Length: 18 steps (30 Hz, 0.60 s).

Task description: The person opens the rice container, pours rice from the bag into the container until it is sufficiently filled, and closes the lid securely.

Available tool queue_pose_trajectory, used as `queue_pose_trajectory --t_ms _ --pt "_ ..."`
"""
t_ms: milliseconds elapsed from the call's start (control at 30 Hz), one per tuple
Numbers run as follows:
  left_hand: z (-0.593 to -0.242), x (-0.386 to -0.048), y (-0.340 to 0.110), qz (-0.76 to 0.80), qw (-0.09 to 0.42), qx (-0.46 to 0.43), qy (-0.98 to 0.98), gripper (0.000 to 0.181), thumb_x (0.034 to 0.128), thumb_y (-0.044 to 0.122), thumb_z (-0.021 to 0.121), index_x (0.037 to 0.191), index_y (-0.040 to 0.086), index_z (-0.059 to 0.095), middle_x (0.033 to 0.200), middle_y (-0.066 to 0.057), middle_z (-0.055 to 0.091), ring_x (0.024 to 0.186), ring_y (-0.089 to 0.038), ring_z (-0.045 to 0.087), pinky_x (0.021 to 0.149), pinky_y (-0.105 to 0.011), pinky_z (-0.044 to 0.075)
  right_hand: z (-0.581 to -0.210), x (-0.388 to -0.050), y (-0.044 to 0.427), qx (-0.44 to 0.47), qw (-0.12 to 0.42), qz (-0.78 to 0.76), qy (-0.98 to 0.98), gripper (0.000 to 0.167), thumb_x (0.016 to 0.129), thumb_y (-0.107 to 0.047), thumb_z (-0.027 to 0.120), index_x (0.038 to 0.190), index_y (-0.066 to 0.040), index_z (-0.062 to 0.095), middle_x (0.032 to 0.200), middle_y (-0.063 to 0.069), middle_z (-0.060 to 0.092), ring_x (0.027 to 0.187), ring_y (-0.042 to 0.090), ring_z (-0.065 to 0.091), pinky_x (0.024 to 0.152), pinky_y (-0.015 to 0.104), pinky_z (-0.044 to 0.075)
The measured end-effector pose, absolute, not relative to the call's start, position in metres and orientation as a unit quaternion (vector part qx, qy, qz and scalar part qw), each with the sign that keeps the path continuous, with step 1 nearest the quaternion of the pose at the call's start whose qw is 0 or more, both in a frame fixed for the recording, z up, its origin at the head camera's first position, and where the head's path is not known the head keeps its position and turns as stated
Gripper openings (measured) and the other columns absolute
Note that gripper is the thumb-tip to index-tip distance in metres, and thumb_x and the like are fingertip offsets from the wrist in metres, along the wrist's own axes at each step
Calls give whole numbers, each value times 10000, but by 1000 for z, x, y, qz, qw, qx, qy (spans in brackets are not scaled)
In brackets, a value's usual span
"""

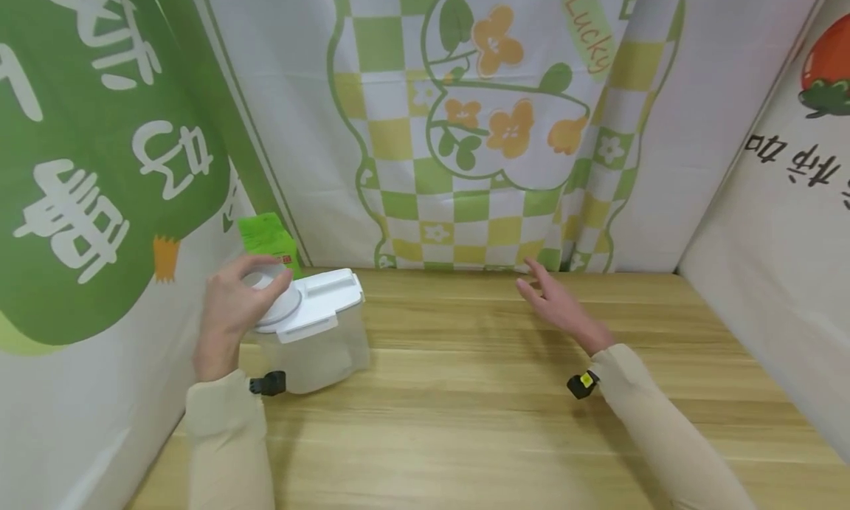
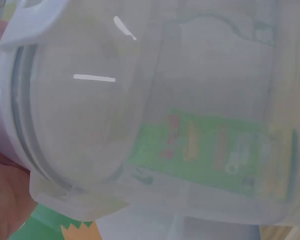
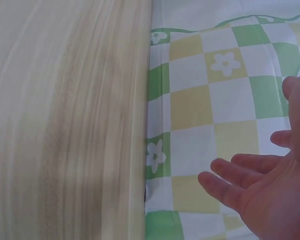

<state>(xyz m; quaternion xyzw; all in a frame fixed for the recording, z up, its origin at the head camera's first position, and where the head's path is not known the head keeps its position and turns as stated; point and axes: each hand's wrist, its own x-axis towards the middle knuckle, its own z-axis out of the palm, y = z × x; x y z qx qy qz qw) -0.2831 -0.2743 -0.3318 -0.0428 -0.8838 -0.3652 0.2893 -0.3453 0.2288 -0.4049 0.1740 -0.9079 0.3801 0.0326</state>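
Observation:
A translucent plastic storage container (image 1: 325,355) with a white lid (image 1: 328,296) stands on the left of the table. My left hand (image 1: 232,296) grips the round white cap (image 1: 282,307) at the lid's left end, thumb on the near side. Some of its fingers are hidden behind the cap. Close up in the left wrist view, the container's clear wall (image 2: 210,75) fills most of the picture. To the right, my right hand (image 1: 561,303) hovers above the table, fingers loosely extended and holding nothing; the right wrist view shows its spread fingers (image 3: 225,190).
Behind the container stands a bright green packet (image 1: 268,237), its print showing through the plastic in the left wrist view. Printed cloths hang at the left, back (image 1: 465,222) and right (image 1: 783,222) of the wooden table (image 1: 465,421).

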Motion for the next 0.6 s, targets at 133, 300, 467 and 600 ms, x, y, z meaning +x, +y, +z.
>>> queue_pose_trajectory --t_ms 133,300,467,600 --pt "-332 -288 -263 -382 315 -63 -866 316 833 293 759 1038 55 726 1087 -149 718 1058 -299 628 896 -355 431 -405 -342 226 179 37 393 -901 687 1041 -480 376 1579 -145 110 1541 263 329 1313 447 476 1067 595 405" --pt "-333 -294 -248 -406 324 -90 -850 288 816 234 779 1028 47 727 1060 -148 721 1048 -271 626 925 -345 427 -406 -341 220 191 46 405 -893 653 1043 -451 396 1567 -145 156 1510 274 376 1291 453 498 1055 592 420" --pt "-332 -298 -233 -437 295 -99 -844 311 835 253 767 1074 63 711 1096 -141 710 1089 -260 608 1001 -448 413 -408 -340 213 206 47 417 -884 640 1045 -420 409 1565 -137 167 1496 276 393 1284 451 504 1058 592 414" --pt "-332 -300 -224 -443 283 -111 -844 310 842 271 761 1079 77 709 1104 -142 713 1111 -287 612 1015 -509 409 -406 -337 209 207 39 423 -881 645 1041 -431 415 1567 -153 166 1497 259 399 1297 442 494 1066 589 407"
